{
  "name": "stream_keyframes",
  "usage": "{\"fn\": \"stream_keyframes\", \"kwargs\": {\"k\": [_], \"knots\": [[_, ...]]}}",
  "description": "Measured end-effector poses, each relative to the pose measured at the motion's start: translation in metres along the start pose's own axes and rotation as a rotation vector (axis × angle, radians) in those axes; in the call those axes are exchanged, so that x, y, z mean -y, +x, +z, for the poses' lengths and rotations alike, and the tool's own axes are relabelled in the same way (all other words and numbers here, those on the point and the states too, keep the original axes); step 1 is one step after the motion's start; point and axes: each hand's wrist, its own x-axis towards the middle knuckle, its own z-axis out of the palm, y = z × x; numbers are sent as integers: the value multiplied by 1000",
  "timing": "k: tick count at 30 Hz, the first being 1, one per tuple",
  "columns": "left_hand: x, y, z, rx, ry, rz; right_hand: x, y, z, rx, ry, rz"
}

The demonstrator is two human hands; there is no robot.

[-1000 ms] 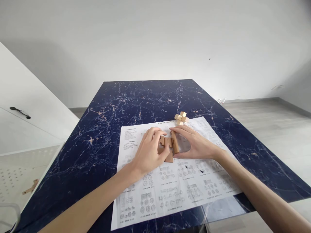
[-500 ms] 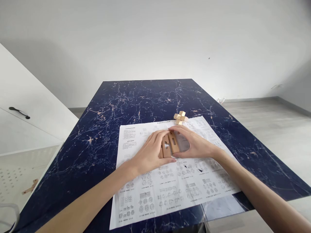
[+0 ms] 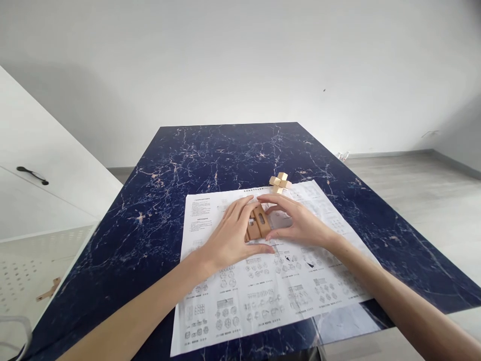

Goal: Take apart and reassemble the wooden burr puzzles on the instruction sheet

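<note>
Several brown wooden puzzle pieces (image 3: 262, 222) with cut-out slots lie side by side on the printed instruction sheet (image 3: 210, 326). My left hand (image 3: 233, 231) curls over their left side, its fingers at the far end and its thumb stretched along the near side; it hides part of them. From the right, my right hand (image 3: 302, 224) takes the rightmost piece by its two ends between thumb and fingers. Just beyond the right fingertips, an assembled pale wooden cross-shaped puzzle (image 3: 280, 183) rests at the sheet's top edge.
The sheet lies on a dark blue marble-patterned table (image 3: 210, 155). At the left stands a white cabinet with a black handle (image 3: 32, 175). A wooden piece (image 3: 48, 291) sits on a perforated pale surface below it. A white wall rises behind the table.
The rightmost piece has shifted left and now sits against its neighbour, so the gap between them is closed. My right fingers moved slightly left with it.
</note>
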Motion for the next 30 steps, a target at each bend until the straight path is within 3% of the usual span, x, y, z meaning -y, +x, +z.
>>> {"fn": "stream_keyframes", "kwargs": {"k": [5, 9, 13, 23, 30], "knots": [[-2, 0, 1, -8, 130, 72, -2, 3, 6, -41, 259, -6], [1, -1, 4, -33, 210, 148, -3, 4, 8, -187, 248, 51], [9, -1, 7, -110, 230, 148, -2, 4, 9, -222, 151, 102], [43, 8, -22, -375, 466, -176, 0, 3, 10, -173, -14, 128], [63, 8, -39, -444, 581, -304, 3, 4, 9, -148, -39, 121]]}}
